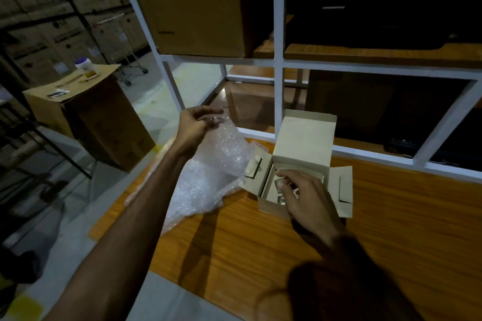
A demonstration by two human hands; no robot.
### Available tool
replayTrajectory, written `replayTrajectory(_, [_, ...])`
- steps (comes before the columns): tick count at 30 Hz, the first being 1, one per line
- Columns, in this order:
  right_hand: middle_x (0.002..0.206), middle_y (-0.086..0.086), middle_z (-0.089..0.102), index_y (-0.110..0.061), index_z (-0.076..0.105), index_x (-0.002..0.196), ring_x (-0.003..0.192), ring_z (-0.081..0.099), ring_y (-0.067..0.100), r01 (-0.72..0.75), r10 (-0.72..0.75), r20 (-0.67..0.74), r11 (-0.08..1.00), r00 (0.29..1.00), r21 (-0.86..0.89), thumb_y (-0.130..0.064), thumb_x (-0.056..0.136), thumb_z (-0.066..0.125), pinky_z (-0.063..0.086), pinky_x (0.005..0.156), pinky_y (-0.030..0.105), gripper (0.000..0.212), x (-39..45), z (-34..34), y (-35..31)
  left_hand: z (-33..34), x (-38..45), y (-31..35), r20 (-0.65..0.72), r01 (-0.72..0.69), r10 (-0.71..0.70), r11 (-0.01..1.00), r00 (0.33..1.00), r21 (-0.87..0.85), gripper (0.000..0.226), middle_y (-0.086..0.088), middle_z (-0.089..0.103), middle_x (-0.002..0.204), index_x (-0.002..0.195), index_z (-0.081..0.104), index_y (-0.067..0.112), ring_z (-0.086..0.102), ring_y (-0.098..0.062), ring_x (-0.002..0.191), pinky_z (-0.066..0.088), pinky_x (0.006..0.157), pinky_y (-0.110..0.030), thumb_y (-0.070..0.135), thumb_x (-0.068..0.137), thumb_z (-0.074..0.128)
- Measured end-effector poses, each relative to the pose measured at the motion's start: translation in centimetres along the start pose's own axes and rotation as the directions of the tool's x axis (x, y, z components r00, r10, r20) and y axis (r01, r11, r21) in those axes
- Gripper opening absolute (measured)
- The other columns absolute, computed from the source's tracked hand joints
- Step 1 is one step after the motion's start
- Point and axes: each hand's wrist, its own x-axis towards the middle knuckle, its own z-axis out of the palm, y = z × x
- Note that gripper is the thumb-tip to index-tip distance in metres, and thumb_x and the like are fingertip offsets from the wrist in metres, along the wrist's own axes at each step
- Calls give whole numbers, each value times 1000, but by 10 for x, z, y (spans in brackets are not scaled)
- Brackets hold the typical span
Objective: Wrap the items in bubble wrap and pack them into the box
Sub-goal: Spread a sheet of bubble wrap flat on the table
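Item: bubble wrap (208, 177), one clear sheet, lying partly on the wooden surface (260, 242) left of the box (268, 206), its upper edge lifted and pinched by the left hand (195, 125). Judged very light, limp and somewhat slippery; best taken by an edge or corner, as here, since it would sag if held mid-sheet. Item: small pale cardboard box, lid and side flaps standing open, resting on the surface beside the sheet. Item: contents (280, 199), a small shiny object low inside the box, mostly hidden; kind could not be told. The right hand (305, 195) reached into the box opening with fingers curled near that object; whether it actually gripped anything could not be told. The object looked glassy, so probably fragile; hold by its sides, gently.
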Motion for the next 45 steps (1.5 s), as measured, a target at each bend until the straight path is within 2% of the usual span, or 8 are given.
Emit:
replayTrajectory(10, [108,-13,68,-32,58,142,89,62,1,135,-132,-53,989,990,60,-32,99,67,58,79,28,44,38,-1,-46,-9,-22,28,279,200,-120,940,953,-276,60,-9,63,143,133,67,0,69,-31,123,63,95,-42,-30,90,38])
replayTrajectory(19, [159,10,28,-38,0,162,127,56,31,28,-35,-57,991,998,-130,-68,84,71,57,90,45,109,81,21,-84,5,-28,30,462,132,-51,981,885,-145,74,-2,65,144,129,70,8,59,-21,137,58,104,-45,-34,82,31])
replayTrajectory(21, [152,9,40,-31,18,161,123,58,30,10,-19,-88,994,996,-111,-59,89,71,55,89,41,94,94,27,-86,7,-29,32,477,94,-27,989,878,-117,70,-3,66,143,128,69,9,61,-21,135,59,102,-42,-33,84,34])
replayTrajectory(24, [119,1,64,-21,63,130,103,66,21,-15,3,-148,997,989,-77,-37,98,68,49,75,27,36,113,31,-83,7,-30,27,380,-18,30,999,925,-36,67,0,68,136,138,63,18,68,-17,124,62,96,-37,-26,89,50])
replayTrajectory(29, [94,-14,55,-24,68,100,88,56,5,50,-36,-98,988,995,145,-29,102,63,38,67,17,7,126,23,-83,-6,-24,-9,60,-203,199,853,978,481,80,-1,58,144,153,53,22,56,-16,125,48,98,-18,8,82,86])
replayTrajectory(33, [95,-21,56,-28,65,98,93,56,-3,93,-60,-123,956,991,277,-19,102,63,45,77,18,10,127,14,-86,-18,-11,-29,47,-132,133,761,990,636,63,-10,54,143,140,64,21,47,-26,135,43,108,-37,20,82,89])
replayTrajectory(41, [109,-2,64,-17,69,102,100,58,1,169,-93,-284,951,954,259,5,95,58,43,83,4,25,119,2,-74,-15,17,-17,87,-258,285,645,954,719,23,-12,67,120,112,77,5,59,-27,112,46,89,-31,14,91,80])
replayTrajectory(45, [112,-4,64,-20,68,106,107,59,5,173,-87,-344,958,935,228,3,95,63,52,90,19,25,107,-8,-51,-24,25,-13,109,-290,318,604,942,742,17,-12,68,117,112,76,6,60,-26,107,41,86,-27,4,95,71])
